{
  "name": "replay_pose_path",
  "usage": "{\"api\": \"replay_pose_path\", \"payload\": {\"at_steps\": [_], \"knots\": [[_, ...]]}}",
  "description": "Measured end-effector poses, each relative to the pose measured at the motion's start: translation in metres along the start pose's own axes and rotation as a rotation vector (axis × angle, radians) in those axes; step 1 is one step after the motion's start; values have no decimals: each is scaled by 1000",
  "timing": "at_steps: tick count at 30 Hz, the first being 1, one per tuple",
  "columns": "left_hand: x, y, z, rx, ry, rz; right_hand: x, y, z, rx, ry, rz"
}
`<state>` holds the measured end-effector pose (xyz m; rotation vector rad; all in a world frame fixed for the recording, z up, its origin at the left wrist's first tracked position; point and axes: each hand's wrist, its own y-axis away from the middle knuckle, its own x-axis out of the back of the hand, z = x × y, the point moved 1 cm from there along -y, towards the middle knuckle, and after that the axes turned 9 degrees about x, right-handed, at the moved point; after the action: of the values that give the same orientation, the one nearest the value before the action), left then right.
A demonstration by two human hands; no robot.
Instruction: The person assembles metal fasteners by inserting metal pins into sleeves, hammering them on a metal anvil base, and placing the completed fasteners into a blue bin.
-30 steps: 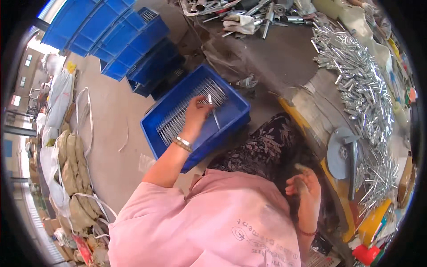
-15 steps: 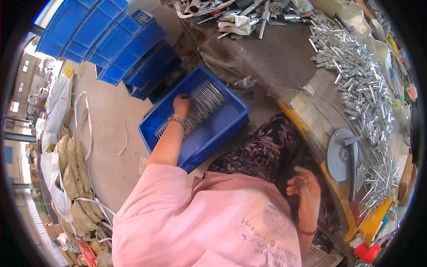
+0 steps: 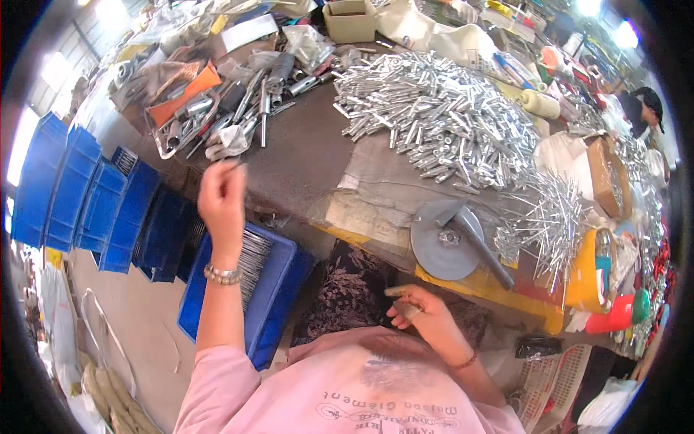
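Note:
My left hand [image 3: 223, 197], a beaded bracelet at its wrist, is raised at the bench's left edge, just below a crumpled white work glove [image 3: 230, 141]. Motion smears its fingers, so whether they hold anything cannot be made out. Under that forearm stands a blue plastic bin [image 3: 278, 264] with a row of thin metal rods [image 3: 253, 262] lying side by side. My right hand [image 3: 423, 318] hovers before my shirt near the bench front, fingers loosely bent and apart, with nothing visible in them. Dark patches show on its thumb and a fingertip.
Stacked blue bins [image 3: 87, 195] stand at the left. On the bench lie a heap of short metal tubes [image 3: 441, 116], a pile of thin rods [image 3: 553, 217], a grey disc with a bar [image 3: 444, 242], and tools [image 3: 264, 94] at the far left. A red roll [image 3: 607, 318] sits at right.
My left hand has lifted out of the blue bin, away from the rods, to the bench's left edge. The view has swung toward the bench. My right hand keeps its loosely bent pose.

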<state>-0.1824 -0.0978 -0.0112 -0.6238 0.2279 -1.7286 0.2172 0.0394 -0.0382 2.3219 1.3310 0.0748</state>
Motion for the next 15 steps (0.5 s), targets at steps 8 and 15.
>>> {"api": "replay_pose_path", "payload": {"at_steps": [8,15], "knots": [[-156,-52,62,-191,-260,-671,2,16,-5,56,34,10],[-186,-60,56,-71,-260,-757,22,28,9,73,37,69]]}}
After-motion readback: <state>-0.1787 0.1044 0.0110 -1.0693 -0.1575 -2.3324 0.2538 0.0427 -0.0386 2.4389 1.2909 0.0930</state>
